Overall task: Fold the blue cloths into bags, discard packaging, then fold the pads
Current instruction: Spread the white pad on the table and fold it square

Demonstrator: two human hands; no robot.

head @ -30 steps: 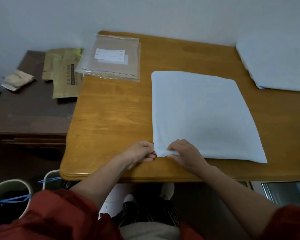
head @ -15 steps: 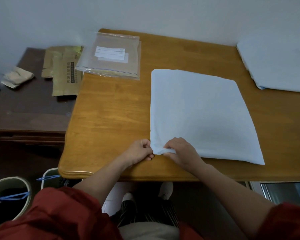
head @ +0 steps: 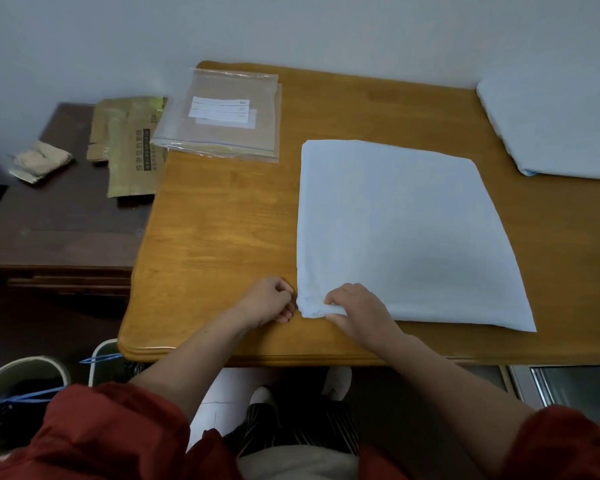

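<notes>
Pinching the near left corner of the pale blue square cloth (head: 406, 230), my right grip (head: 357, 313) is clamped on the fabric, fingers on top and thumb tucked under the edge. My left grip (head: 269, 299) sits just beside that corner with fingers curled. I cannot tell whether it holds any fabric. The cloth lies flat at centre frame on the honey-coloured wooden tabletop (head: 222, 237).

Procedure, as I judge it:
1. Separate and secure all layers at the corner before lifting, since thin fabric will slip apart.
2. Take the matching corner or edge with the free grip so the fold line stays straight.
3. Carry the edge across low, align corners, then press the crease flat.
4. Reduce the cloth enough to fit a bag.

Containers:
- A stack of clear plastic zip bags with white labels (head: 222, 116), upper centre-left, touching the tabletop's far left edge. They look flat and unfilled.
- A round pale waste bin with a dark liner (head: 25, 379), lower left. Its contents are too dark to read.
- Brown paper packaging (head: 129, 143) lies on the dark side table (head: 49, 230), not yet discarded.

A second folded pale blue cloth (head: 561, 126) waits at upper right.
</notes>
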